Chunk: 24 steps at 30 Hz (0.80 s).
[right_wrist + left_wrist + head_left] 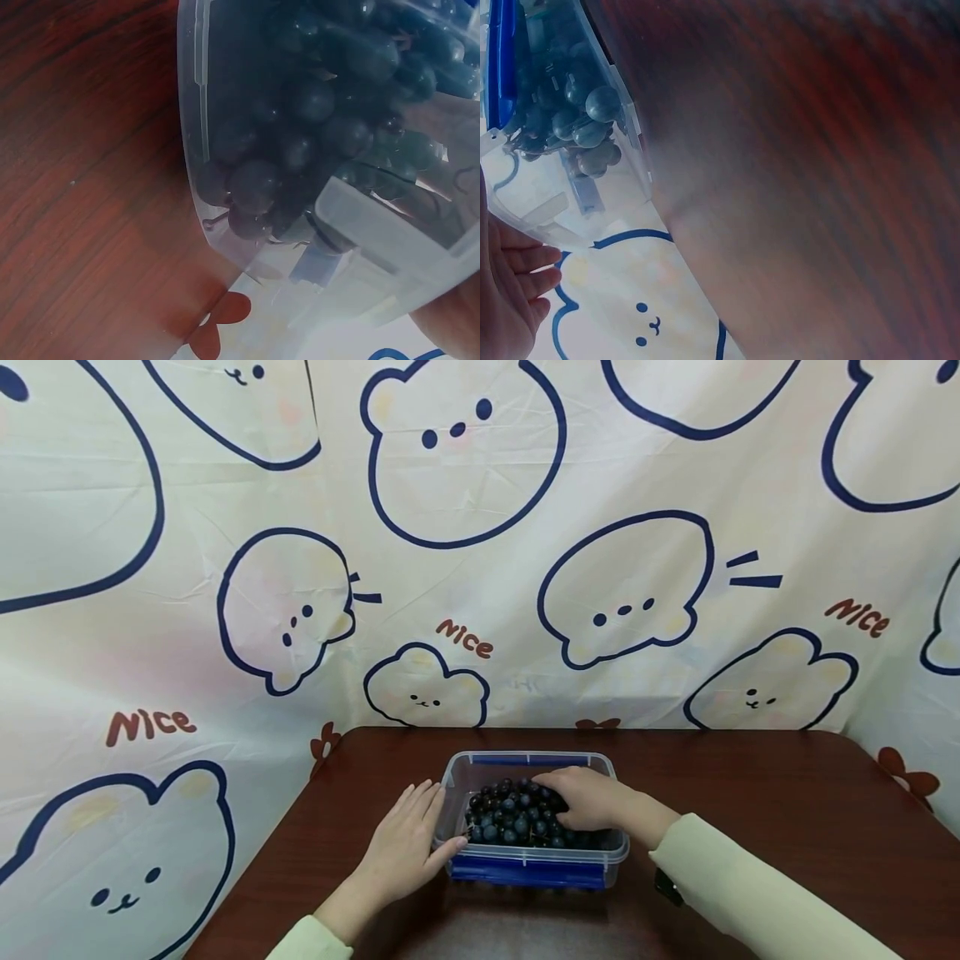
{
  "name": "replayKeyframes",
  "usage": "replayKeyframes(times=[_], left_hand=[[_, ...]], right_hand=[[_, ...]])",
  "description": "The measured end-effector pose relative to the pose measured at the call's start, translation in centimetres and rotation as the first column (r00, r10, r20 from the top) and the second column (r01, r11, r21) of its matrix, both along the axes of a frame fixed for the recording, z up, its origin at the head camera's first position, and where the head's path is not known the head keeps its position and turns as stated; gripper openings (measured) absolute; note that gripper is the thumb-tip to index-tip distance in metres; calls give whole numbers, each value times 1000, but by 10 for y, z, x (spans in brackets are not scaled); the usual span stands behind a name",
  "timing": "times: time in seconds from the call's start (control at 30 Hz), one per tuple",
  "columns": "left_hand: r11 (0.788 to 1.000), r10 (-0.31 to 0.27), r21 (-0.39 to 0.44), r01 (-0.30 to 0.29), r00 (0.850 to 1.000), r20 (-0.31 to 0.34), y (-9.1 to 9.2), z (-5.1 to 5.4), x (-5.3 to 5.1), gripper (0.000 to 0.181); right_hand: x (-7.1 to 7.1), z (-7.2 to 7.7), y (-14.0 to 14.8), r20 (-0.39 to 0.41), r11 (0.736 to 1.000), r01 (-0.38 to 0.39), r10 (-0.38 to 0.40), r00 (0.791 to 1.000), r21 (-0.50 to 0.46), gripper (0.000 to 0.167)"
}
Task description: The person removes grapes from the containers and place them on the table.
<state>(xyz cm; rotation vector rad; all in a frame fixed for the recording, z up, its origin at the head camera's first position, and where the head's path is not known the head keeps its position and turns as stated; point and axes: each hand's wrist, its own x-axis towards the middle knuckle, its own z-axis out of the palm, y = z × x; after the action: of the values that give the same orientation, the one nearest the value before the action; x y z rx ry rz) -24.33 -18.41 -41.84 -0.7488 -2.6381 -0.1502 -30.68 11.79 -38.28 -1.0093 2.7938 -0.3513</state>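
A clear plastic container [536, 853] with blue side clips stands on the table, its top uncovered. Dark grapes [510, 817] are heaped inside; stems show through its wall in the right wrist view. My left hand [401, 843] rests against the left side with straight fingers, the thumb at the front left corner of the rim. In the left wrist view, its fingers [532, 274] lie beside the clear wall. Over the right rim reaches my right hand [588, 797], its fingers and thumb spread around grapes from above. Some of its fingertips are hidden among them.
The dark red-brown wooden table [765, 810] extends to both sides of the container. Behind it hangs a pale cloth [517, 585] printed with cartoon bears, meeting the table's far edge. A dark band [667, 887] sits at the right wrist.
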Motion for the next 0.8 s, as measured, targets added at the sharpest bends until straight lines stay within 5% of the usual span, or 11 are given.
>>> replayKeyframes(times=[0.57, 0.8], left_hand=[[1000, -2, -3, 2, 1000, -1, -1, 0, 0, 74], [1000, 4, -6, -4, 1000, 15, 0, -1, -1, 76]], right_hand=[[-6, -1, -13, -17, 994, 69, -68, 998, 88, 61], [-7, 1, -15, 65, 993, 109, -112, 992, 53, 61]])
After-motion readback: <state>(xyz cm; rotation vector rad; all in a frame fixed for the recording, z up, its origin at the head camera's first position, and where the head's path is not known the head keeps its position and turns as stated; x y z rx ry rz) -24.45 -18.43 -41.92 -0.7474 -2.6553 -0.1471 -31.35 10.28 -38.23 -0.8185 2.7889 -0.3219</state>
